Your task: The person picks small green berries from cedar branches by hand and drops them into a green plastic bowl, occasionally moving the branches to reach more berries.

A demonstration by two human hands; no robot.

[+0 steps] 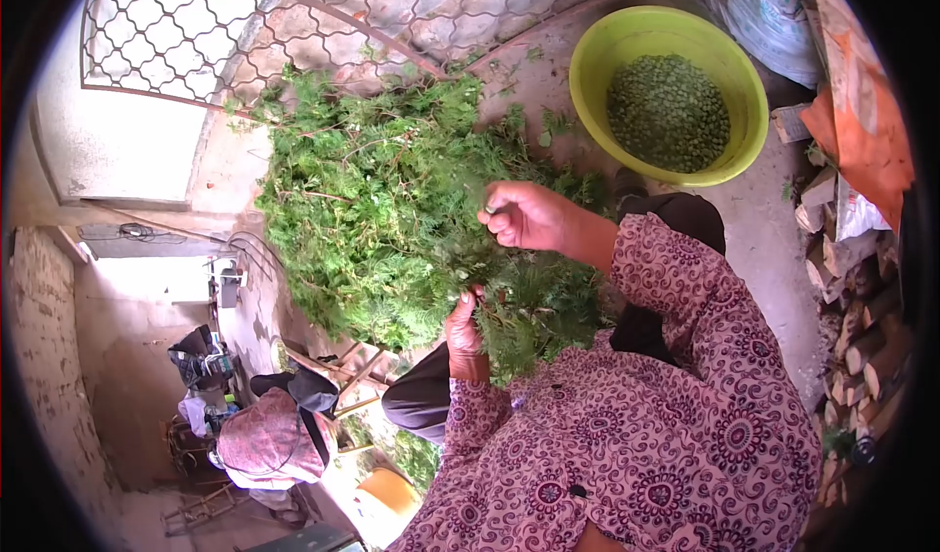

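Note:
My left hand (464, 335) is closed around the stem of a leafy green conifer branch (529, 332), whose feathery foliage hangs over my lap. Just above it, my right hand (529, 217) is pinched, with a tiny dark spot at the fingertips too small to name. Beyond both hands spreads a big heap of cut conifer branches (362, 200) with pale green bits among the foliage. At the upper right stands a yellow-green tub (741, 156) holding many small round green pieces (668, 112).
A wire-mesh metal grille (176, 38) lies behind the heap. Stacked firewood (867, 346), an orange sheet (871, 112) and a white sack (764, 19) line the right side. Another person (269, 435) sits at lower left, near a yellow container (387, 493).

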